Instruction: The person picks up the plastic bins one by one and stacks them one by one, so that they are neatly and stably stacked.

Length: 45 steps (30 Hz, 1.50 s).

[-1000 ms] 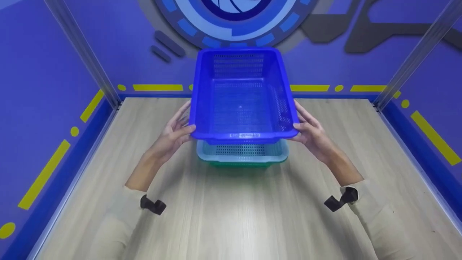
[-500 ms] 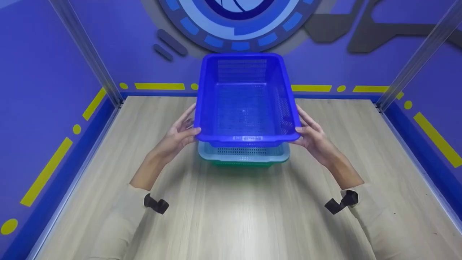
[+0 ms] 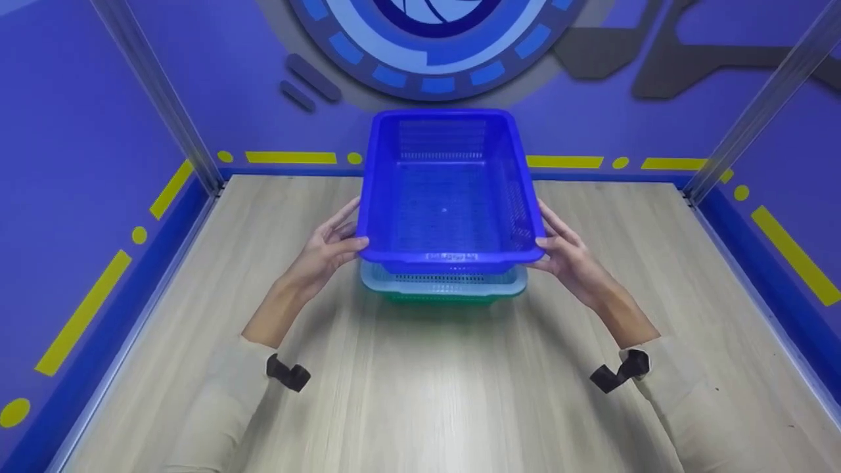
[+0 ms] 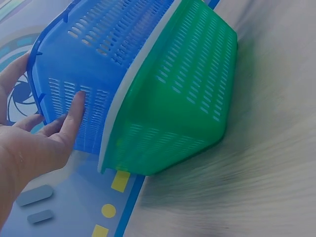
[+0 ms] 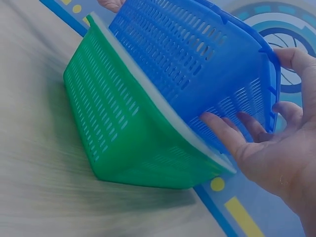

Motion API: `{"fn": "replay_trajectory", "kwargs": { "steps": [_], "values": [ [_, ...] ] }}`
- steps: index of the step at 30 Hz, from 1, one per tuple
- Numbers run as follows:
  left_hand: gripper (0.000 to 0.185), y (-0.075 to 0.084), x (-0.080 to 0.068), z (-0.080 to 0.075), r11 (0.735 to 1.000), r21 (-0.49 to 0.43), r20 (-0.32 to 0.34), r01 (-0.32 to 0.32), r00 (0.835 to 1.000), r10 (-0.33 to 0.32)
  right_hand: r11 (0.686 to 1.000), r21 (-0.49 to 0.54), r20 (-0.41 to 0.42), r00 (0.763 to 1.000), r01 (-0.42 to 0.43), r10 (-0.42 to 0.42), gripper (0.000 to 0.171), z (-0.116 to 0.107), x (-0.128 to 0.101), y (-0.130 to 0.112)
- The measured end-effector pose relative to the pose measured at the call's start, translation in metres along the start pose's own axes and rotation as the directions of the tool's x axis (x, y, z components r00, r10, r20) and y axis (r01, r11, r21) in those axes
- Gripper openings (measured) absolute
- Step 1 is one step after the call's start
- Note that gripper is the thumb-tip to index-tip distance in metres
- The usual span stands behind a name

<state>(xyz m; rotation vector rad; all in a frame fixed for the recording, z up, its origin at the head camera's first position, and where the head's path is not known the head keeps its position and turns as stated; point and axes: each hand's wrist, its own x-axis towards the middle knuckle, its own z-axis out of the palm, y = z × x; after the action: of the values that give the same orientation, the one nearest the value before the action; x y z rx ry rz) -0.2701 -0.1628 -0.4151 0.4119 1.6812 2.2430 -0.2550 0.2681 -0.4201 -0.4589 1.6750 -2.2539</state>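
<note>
A blue perforated plastic basket is held between both hands, its open top facing up. My left hand grips its near left corner, thumb on the rim and fingers spread along the outer wall. At the near right corner my right hand holds it the same way. Beneath is a green perforated basket standing on the table, with a pale rim along its top. In both wrist views the blue basket's lower part sits inside that pale rim, and its bottom is hidden there.
The wood-grain table reaches to a blue patterned back wall close behind the baskets. Side walls with metal corner posts stand left and right. A black wrist mount sits on each sleeve.
Both hands have lowered the blue basket toward the green one, so less of the pale rim and inside shows below it. The green basket has stayed in place.
</note>
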Motion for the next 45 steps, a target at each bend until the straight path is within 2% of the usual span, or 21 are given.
{"fn": "replay_trajectory", "kwargs": {
  "steps": [9, 15, 21, 28, 34, 45],
  "values": [
    [0.072, -0.002, 0.0, -0.003, 0.999, -0.015, 0.005, 0.039, 0.999, -0.039, 0.999, -0.011, -0.002, 1.0, -0.03, 0.03, 0.069, 0.0, -0.001, 0.006],
    [0.072, -0.004, -0.001, -0.007, 0.998, -0.005, 0.008, 0.06, 0.998, -0.06, 0.996, -0.069, -0.028, 0.998, -0.059, 0.057, 0.069, -0.001, 0.0, 0.009],
    [0.071, -0.008, -0.004, -0.013, 0.995, 0.039, -0.023, 0.093, 0.995, -0.092, 0.983, -0.147, -0.039, 0.994, -0.108, 0.103, 0.067, -0.002, 0.003, 0.014],
    [0.071, -0.011, 0.001, -0.011, 0.992, 0.077, -0.002, 0.098, 0.995, -0.098, 0.966, -0.224, -0.064, 0.991, -0.129, 0.117, 0.067, -0.01, 0.001, 0.011],
    [0.07, -0.015, 0.002, -0.016, 0.985, 0.136, -0.01, 0.106, 0.994, -0.105, 0.948, -0.287, -0.072, 0.99, -0.138, 0.123, 0.067, -0.011, 0.001, 0.011],
    [0.071, -0.027, 0.0, -0.018, 0.985, 0.122, -0.006, 0.118, 0.993, -0.118, 0.942, -0.299, -0.083, 0.988, -0.153, 0.134, 0.07, -0.015, -0.002, 0.019]
  ]
}}
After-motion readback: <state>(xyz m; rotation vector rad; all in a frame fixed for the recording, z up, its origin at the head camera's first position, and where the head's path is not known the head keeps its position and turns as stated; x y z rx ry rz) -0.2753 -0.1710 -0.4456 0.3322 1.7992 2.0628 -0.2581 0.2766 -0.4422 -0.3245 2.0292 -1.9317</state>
